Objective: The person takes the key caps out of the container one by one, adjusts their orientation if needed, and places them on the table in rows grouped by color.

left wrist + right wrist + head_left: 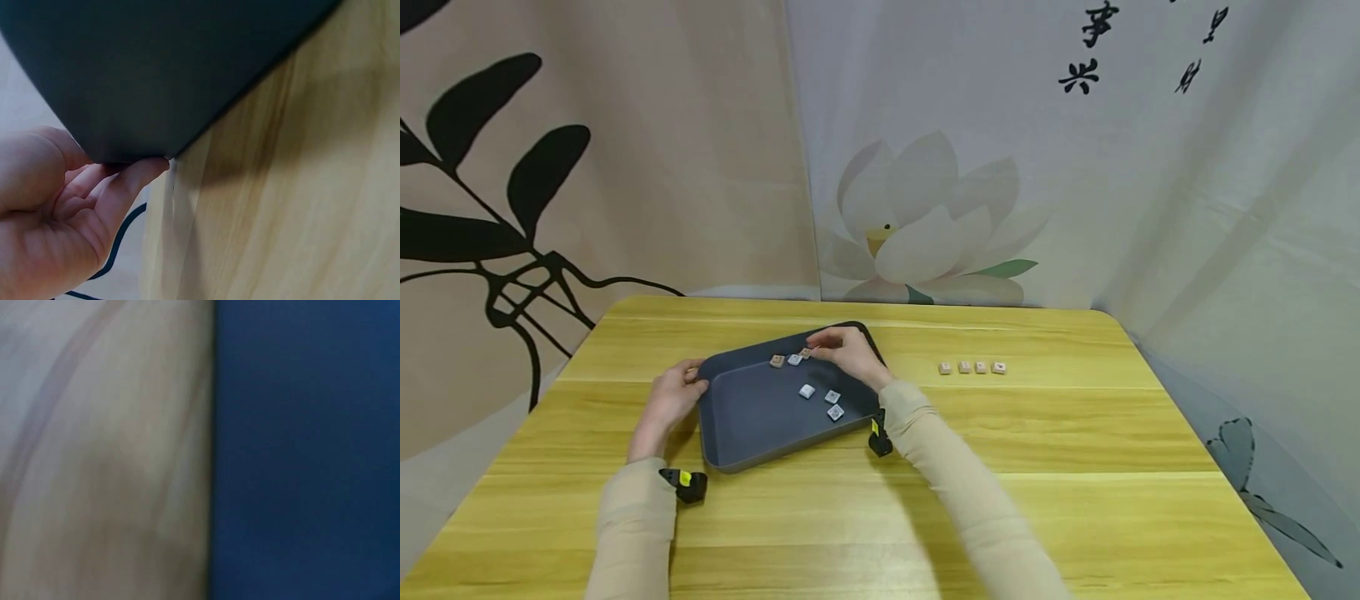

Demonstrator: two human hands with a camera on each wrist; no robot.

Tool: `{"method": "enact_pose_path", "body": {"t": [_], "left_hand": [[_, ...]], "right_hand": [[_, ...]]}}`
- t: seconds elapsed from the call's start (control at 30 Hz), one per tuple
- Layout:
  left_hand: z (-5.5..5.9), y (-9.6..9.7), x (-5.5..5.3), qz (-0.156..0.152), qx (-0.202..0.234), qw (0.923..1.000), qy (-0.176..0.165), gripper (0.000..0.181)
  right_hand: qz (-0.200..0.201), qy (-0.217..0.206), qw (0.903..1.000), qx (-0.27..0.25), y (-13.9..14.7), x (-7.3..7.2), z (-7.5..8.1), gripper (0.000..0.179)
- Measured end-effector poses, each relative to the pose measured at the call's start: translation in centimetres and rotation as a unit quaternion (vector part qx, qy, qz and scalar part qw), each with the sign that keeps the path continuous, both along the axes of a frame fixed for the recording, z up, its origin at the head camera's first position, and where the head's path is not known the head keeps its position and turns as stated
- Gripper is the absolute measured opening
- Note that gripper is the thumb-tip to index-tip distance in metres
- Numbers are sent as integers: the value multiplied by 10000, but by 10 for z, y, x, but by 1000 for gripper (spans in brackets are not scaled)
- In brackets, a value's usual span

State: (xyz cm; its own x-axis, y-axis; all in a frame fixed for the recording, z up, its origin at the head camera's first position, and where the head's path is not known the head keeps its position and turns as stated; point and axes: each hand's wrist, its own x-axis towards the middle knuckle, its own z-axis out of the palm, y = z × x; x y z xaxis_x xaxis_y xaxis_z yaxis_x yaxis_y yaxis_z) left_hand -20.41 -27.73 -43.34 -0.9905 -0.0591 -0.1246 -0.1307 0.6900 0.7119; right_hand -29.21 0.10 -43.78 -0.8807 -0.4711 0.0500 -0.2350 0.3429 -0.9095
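A dark grey-blue rectangular tray [752, 425] stands at an angle on the wooden table. My left hand [672, 398] grips its far left corner; in the left wrist view the hand's fingers [134, 178] meet the tray's dark outer surface [156, 75]. Over the tray's far right part is my right hand [850, 354], its fingertips beside a small brownish tile [806, 352]. Whether they pinch a tile is too small to tell. Nearby in the tray lie another brown tile [777, 361] and several whitish square tiles [807, 391] with dark marks on some.
To the right of the tray, several small pale tiles [965, 367] form a row on the wooden table [1000, 467]. A printed curtain [940, 100] hangs behind the table. The right wrist view holds only blurred table and the tray's blue-looking side [306, 450].
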Motion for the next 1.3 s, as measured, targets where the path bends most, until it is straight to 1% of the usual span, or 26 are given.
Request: {"method": "enact_pose_path", "body": {"t": [0.1,0.17,0.37,0.47,0.57,0.63,0.7,0.83,0.93,1.0,1.17,1.3], "left_hand": [[0,-1,0,-2,-14,10000,-18,49],[0,-1,0,1,14,10000,-39,50],[0,-1,-1,5,119,9999,-48,50],[0,-1,-1,-2,99,9999,-49,50],[0,-2,-1,-14,77,10000,-62,50],[0,-1,-1,-12,75,9999,-67,50],[0,-2,-1,-10,81,9999,-70,50],[0,-1,-1,-12,117,9999,-70,50],[0,-1,-1,-33,133,9999,-60,50],[0,-1,-2,-36,117,9999,-64,50],[0,-1,-2,-64,104,9998,-134,51],[0,-2,-1,-80,65,9999,-95,51]], "right_hand": [[-9,55,10000,62,-7,0,-7,27],[-55,196,9996,179,-11,0,-9,26],[-268,360,9965,710,-19,3,-13,30],[-294,731,9905,1129,-22,0,-16,31],[-269,1122,9819,1502,-23,-1,-18,29],[-265,1299,9765,1701,-23,-2,-18,28],[-280,1386,9727,1842,-22,-1,-18,26],[-323,1479,9684,1983,-20,0,-16,22],[-325,1530,9686,1935,-17,-1,-16,19],[-304,1521,9708,1829,-14,-1,-16,18],[-230,1100,9844,1354,-5,-1,-17,21],[-259,823,9902,1102,3,-2,-17,24]]}}
